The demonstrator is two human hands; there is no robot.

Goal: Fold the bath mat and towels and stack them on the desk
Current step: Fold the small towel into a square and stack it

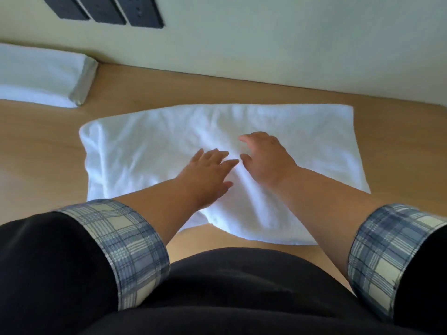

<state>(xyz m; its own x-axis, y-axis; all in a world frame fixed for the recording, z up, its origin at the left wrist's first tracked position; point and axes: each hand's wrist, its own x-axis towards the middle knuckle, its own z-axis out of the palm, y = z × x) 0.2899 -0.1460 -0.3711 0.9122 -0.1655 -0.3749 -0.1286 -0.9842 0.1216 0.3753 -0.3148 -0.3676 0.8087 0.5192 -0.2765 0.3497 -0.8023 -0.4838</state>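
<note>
A white towel (150, 151) lies spread flat on the wooden desk (41, 146), slightly wrinkled, its near edge close to the desk's front. My left hand (208, 172) rests palm down on the towel's middle with fingers straight. Just to its right, my right hand (263, 158) lies on the towel too, fingers spread and lightly bent. Neither hand grips the cloth. A folded white towel stack (41, 73) sits at the desk's far left against the wall.
A pale wall (266, 39) runs along the back of the desk. Dark socket panels (106, 8) are mounted on it at the upper left. Bare wood shows left of the spread towel and along its right side.
</note>
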